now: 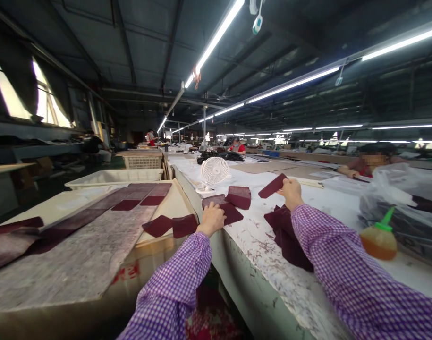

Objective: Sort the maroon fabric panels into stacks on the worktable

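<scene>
My right hand [291,192] pinches a small maroon leather-like piece [272,185] by its end, lifted over the white table. Below it lies a loose pile of darker maroon pieces [286,236], partly hidden by my sleeve. My left hand [212,219] is at the table's near left edge, its bent fingers closed on a maroon piece [210,200] with a greyish back. Beside those fingers lie another maroon piece [233,215] and a slightly curled one [240,197]. Just left of my left hand, two maroon pieces [185,226] hang over a cream board's edge.
A white fan [215,171] stands on the table ahead. To the right are a green-capped bottle [380,238] of amber liquid and a clear plastic bag [389,189]. A large maroon sheet [81,255] lies at left, before a white bin [113,177]. A co-worker [373,160] sits across.
</scene>
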A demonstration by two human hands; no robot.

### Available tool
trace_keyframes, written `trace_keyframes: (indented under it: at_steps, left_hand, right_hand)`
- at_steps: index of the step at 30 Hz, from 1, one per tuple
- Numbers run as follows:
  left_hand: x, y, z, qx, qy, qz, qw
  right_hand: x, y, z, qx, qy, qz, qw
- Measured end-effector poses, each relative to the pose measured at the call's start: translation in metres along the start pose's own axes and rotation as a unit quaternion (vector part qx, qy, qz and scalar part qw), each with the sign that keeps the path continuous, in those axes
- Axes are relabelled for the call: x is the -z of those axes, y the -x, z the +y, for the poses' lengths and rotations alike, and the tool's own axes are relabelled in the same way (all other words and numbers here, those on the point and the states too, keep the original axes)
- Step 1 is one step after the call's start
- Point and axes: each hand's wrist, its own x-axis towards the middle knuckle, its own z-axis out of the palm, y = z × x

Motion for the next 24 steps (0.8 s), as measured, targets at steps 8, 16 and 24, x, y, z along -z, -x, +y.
trace_keyframes:
  at_steps: [8,16,24]
  left_hand:
    - [0.018,0.051,0.075,0.071,0.497,-0.157,0.850]
    - [0.004,0.107,0.099,0.242,0.659,-0.106,0.704]
    - [0.014,0.132,0.103,0.220,0.669,-0.167,0.690]
  right_hand:
    - [-0.001,0.097,-0.022,0.191,0.149,-0.160,0.957]
    - [0.017,0.152,-0.044,0.263,0.103,-0.176,0.943]
    - [0.028,0.151,0.007,0.028,-0.061,-0.321,0.945]
